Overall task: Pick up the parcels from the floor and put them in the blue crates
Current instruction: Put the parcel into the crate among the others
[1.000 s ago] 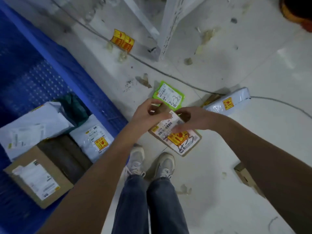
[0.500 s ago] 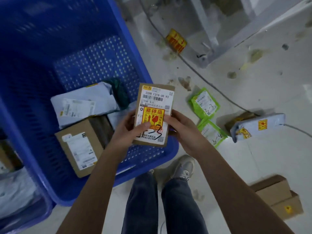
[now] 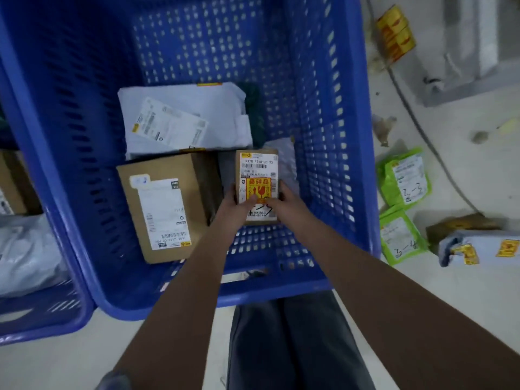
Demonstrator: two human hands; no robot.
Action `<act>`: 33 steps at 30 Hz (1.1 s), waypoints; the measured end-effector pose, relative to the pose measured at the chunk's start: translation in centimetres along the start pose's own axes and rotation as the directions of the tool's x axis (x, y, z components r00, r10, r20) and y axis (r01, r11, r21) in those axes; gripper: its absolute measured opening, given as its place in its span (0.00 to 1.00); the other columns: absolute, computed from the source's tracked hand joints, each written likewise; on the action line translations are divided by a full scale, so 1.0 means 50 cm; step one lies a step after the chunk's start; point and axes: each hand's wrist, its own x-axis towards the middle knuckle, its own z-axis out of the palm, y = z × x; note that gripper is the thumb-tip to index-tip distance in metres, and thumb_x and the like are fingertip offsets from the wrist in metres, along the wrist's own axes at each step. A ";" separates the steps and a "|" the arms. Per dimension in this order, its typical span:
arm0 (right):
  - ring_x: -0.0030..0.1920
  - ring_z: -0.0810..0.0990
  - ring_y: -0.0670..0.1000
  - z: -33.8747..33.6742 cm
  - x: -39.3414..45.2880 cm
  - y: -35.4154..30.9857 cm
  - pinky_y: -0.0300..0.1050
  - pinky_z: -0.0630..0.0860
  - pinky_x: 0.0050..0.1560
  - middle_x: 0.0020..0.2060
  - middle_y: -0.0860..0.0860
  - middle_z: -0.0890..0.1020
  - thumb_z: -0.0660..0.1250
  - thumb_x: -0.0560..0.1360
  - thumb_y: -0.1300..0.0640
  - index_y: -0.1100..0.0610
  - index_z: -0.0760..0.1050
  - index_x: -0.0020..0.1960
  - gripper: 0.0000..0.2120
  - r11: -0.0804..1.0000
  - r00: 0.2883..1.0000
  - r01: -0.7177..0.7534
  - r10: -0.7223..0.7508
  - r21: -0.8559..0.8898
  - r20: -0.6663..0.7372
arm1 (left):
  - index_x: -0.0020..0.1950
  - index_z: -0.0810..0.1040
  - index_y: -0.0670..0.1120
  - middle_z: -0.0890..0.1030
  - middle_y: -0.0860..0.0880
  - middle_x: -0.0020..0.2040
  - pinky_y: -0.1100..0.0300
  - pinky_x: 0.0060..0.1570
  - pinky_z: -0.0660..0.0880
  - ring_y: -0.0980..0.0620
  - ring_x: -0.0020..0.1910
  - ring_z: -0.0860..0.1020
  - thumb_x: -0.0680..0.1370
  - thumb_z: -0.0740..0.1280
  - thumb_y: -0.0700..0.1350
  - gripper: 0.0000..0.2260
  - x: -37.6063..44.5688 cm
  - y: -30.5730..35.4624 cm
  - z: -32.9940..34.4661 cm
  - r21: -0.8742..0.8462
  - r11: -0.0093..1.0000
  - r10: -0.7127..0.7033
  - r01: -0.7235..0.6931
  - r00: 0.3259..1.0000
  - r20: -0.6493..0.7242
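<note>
Cardboard parcel (image 3: 257,175), gripped by both hands' fingers (image 3: 270,202), hangs mid-frame inside the blue crate (image 3: 349,164); next, release.

Pale, scuffed floor (image 3: 464,319) across the right and bottom of the frame, a thin grey cable (image 3: 422,130) running diagonally at upper right, grey metal frame base (image 3: 467,80) in the top right corner, dim, even light
</note>
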 end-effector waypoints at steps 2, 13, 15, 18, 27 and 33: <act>0.63 0.74 0.53 0.030 0.035 0.027 0.48 0.73 0.64 0.65 0.52 0.75 0.60 0.77 0.63 0.53 0.64 0.72 0.24 0.995 0.999 0.027 -0.023 -0.101 0.043 | 0.70 0.66 0.43 0.76 0.43 0.65 0.55 0.56 0.71 0.42 0.62 0.75 0.80 0.61 0.43 0.18 0.024 -0.032 0.003 0.147 0.988 -0.014 0.040 0.985 -0.170; 0.66 0.72 0.51 0.075 0.107 0.126 0.44 0.69 0.66 0.67 0.50 0.74 0.58 0.79 0.62 0.50 0.60 0.74 0.25 0.983 0.997 0.033 -0.021 -0.180 0.069 | 0.75 0.42 0.33 0.56 0.37 0.74 0.55 0.63 0.69 0.42 0.69 0.65 0.83 0.53 0.45 0.29 0.064 -0.116 0.082 0.865 0.476 0.311 0.160 0.889 -0.336; 0.66 0.71 0.50 0.070 0.102 0.119 0.39 0.67 0.61 0.67 0.48 0.72 0.53 0.81 0.60 0.52 0.58 0.75 0.23 0.976 0.995 0.020 0.001 -0.218 0.096 | 0.76 0.38 0.37 0.54 0.38 0.75 0.53 0.62 0.68 0.42 0.69 0.63 0.83 0.53 0.47 0.30 0.069 -0.107 0.082 0.926 0.361 0.347 0.108 0.906 -0.241; 0.70 0.68 0.54 0.061 0.099 0.110 0.37 0.63 0.64 0.71 0.54 0.68 0.51 0.82 0.61 0.58 0.58 0.75 0.21 0.913 0.979 0.002 0.082 -0.407 0.188 | 0.76 0.37 0.38 0.54 0.38 0.74 0.53 0.57 0.72 0.42 0.69 0.64 0.81 0.59 0.47 0.35 0.072 -0.093 0.071 0.922 0.376 0.230 0.095 0.954 -0.192; 0.47 0.73 0.53 0.014 -0.004 0.025 0.45 0.71 0.42 0.42 0.57 0.77 0.54 0.79 0.59 0.62 0.74 0.42 0.14 0.736 0.946 -0.016 0.230 -0.676 0.229 | 0.69 0.64 0.40 0.61 0.39 0.70 0.47 0.57 0.72 0.39 0.64 0.71 0.80 0.59 0.42 0.17 -0.044 -0.024 0.057 0.887 0.448 -0.039 0.116 0.993 -0.110; 0.61 0.75 0.52 -0.130 -0.208 -0.112 0.47 0.72 0.60 0.65 0.53 0.75 0.53 0.81 0.53 0.53 0.67 0.70 0.18 0.956 0.962 0.193 -0.140 -0.221 0.232 | 0.62 0.68 0.41 0.74 0.46 0.54 0.54 0.50 0.71 0.42 0.53 0.76 0.76 0.61 0.41 0.14 -0.165 0.087 0.131 0.516 0.784 0.516 -0.345 0.824 -0.233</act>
